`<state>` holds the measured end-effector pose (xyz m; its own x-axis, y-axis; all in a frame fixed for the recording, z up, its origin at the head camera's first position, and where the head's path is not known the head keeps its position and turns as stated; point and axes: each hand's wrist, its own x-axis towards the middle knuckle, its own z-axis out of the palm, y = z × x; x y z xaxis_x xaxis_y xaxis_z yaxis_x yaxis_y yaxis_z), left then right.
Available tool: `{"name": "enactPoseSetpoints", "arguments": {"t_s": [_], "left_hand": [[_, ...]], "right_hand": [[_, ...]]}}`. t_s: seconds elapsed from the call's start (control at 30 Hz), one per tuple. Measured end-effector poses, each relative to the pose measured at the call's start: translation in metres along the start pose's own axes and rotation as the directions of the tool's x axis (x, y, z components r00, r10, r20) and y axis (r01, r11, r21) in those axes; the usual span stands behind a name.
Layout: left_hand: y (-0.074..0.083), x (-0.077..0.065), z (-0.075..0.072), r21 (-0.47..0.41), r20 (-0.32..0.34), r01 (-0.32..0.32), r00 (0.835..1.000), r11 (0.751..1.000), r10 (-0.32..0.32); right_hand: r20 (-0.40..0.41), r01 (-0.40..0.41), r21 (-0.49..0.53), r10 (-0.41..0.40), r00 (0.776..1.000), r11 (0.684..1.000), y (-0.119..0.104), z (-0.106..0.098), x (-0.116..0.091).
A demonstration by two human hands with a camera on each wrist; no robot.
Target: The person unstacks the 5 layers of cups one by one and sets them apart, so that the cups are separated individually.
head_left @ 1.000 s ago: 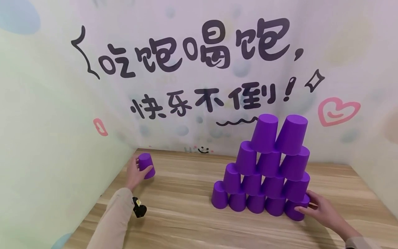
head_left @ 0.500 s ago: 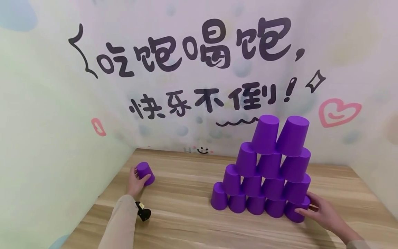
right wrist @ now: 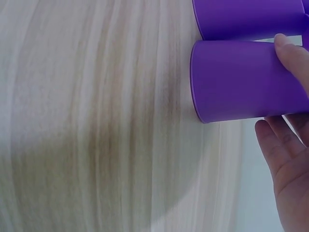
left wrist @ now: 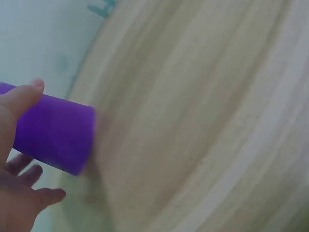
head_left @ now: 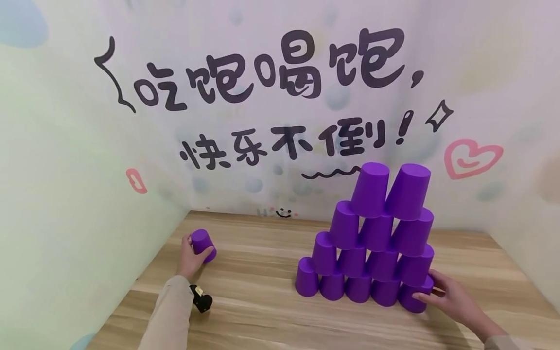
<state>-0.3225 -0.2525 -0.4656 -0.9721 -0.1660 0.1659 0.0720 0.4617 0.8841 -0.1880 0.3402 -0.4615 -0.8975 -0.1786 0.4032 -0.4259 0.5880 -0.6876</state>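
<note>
On the left side of the table, my left hand (head_left: 189, 258) grips a single upside-down purple cup (head_left: 202, 245) between thumb and fingers. The left wrist view has the cup (left wrist: 55, 133) with its rim at the tabletop. A pyramid of upside-down purple cups (head_left: 367, 262) rises on the right, with two cups side by side in its highest row. My right hand (head_left: 452, 299) holds the rightmost cup of the bottom row (head_left: 410, 299), thumb on its near side. In the right wrist view that cup (right wrist: 241, 79) stands close beside its neighbour (right wrist: 251, 17).
Under everything lies a wood-grain table (head_left: 258, 291). A printed white backdrop (head_left: 280, 189) stands behind it, close to the pyramid, and a pale wall (head_left: 65, 204) borders its left side. A black device (head_left: 201, 298) sits at the left wrist.
My left hand has come down and a little nearer with its cup, then has hardly moved in the last half second. The right hand and the pyramid keep their place.
</note>
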Motion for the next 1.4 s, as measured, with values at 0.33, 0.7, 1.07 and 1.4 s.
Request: {"name": "enactPoseSetpoints", "arguments": {"t_s": [0.33, 0.7, 1.07, 1.4], "left_hand": [[0.073, 0.003, -0.021, 0.232, -0.017, -0.128, 0.991, 0.964, 0.136], [0.175, -0.012, 0.011, 0.191, 0.142, -0.521, 0.854, 0.832, 0.501], [0.263, -0.051, 0.065, 0.056, 0.322, -0.722, 0.667, 0.690, 0.672], [0.324, -0.069, 0.105, -0.099, 0.388, -0.749, 0.577, 0.655, 0.719]], "right_hand": [[-0.016, -0.002, -0.020, 0.002, 1.000, 1.000, 0.000, 0.001, -0.001], [-0.017, 0.031, 0.032, -0.030, 0.999, 0.999, 0.002, 0.002, 0.000], [0.009, 0.003, 0.011, -0.004, 1.000, 1.000, 0.001, 0.000, -0.001], [0.002, 0.018, 0.030, -0.018, 1.000, 0.999, 0.001, 0.001, -0.001]]}}
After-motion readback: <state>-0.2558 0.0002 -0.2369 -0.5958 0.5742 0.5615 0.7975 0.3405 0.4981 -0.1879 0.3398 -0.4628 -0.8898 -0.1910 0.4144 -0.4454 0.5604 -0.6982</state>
